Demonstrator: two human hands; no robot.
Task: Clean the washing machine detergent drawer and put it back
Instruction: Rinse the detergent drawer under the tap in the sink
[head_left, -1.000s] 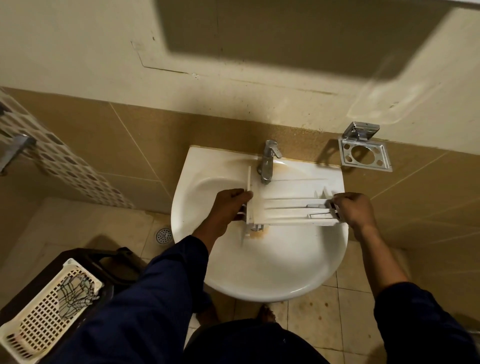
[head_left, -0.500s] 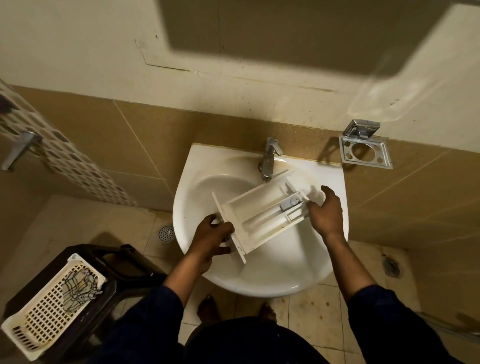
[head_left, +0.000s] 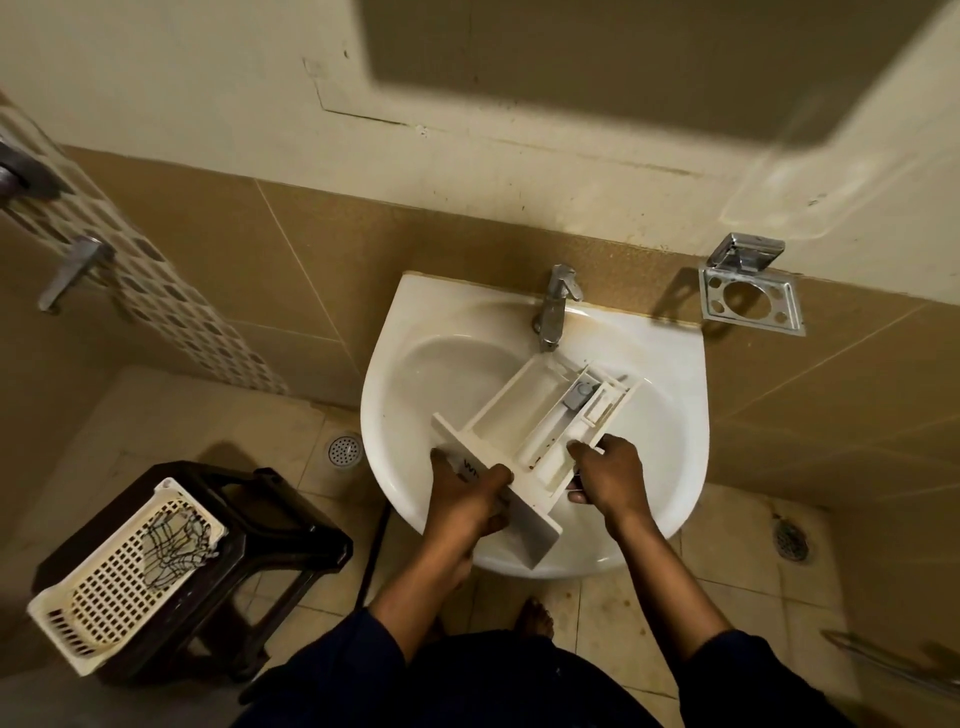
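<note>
The white detergent drawer (head_left: 530, 421) lies slanted over the white washbasin (head_left: 410, 374), open compartments facing up, its far end near the tap (head_left: 555, 306). A grey insert sits in one far compartment. My left hand (head_left: 462, 493) grips the drawer's front panel at the near end, fingers curled over its face. My right hand (head_left: 608, 473) grips the drawer's right side wall close to the panel. No water runs from the tap.
A chrome toothbrush holder (head_left: 748, 291) hangs on the tiled wall right of the basin. A dark stool (head_left: 270, 530) at the lower left carries a cream perforated basket (head_left: 124, 577). Floor drains (head_left: 344, 451) lie beside the basin. My bare feet stand under it.
The drawer has swung from lying crosswise under the tap to a slant with its front panel toward me. My right hand slid from the far end to the near side wall.
</note>
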